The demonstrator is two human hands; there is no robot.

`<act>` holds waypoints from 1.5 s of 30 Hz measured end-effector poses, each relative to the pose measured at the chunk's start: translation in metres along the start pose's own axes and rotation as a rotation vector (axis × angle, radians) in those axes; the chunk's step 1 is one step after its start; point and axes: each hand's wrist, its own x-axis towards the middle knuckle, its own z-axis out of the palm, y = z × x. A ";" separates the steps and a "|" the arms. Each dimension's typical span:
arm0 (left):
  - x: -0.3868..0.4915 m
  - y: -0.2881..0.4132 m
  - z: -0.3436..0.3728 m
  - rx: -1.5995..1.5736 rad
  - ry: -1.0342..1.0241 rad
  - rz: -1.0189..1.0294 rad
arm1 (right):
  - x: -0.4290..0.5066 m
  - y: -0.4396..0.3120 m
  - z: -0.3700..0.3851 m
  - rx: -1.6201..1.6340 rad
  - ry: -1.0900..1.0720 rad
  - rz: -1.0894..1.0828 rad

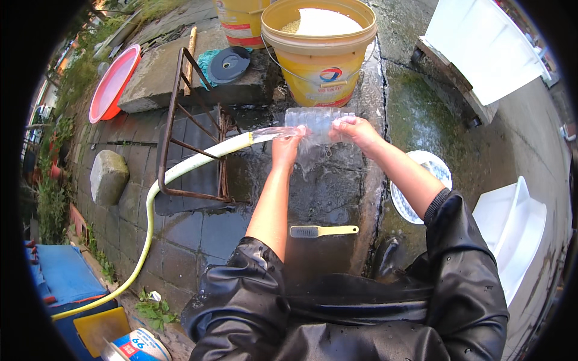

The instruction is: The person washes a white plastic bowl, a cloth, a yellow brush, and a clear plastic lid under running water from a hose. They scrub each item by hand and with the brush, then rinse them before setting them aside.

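My left hand and my right hand hold a clear, ribbed plastic piece between them, one hand near each end. Water streams from the mouth of a pale yellow hose onto my left hand and the plastic, then falls to the wet ground. The hose rests across a rusty metal frame to the left. Below my hands, a brush with a pale handle and dark bristles lies on the paving. Just beyond the plastic stands a yellow bucket with pale contents.
On a stone slab lie a dark disc and a teal cloth. A red basin leans at its left, near a loose stone. At right are a round white basin, a white tub on a wheeled base and another white container.
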 end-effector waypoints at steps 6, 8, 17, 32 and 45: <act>0.004 0.016 -0.008 0.121 -0.039 -0.077 | 0.003 0.009 -0.046 -0.145 0.539 0.233; 0.005 0.023 -0.005 0.061 -0.129 -0.182 | 0.009 0.013 -0.052 -0.088 0.482 0.063; 0.024 0.005 -0.024 -0.274 0.226 -0.571 | -0.013 0.057 -0.028 0.343 -0.554 0.399; 0.006 -0.042 -0.042 -0.374 0.528 -0.589 | 0.028 0.016 0.010 0.331 0.082 0.075; -0.005 -0.020 0.006 -0.530 -0.125 -0.885 | 0.050 0.008 0.076 0.125 0.261 -0.111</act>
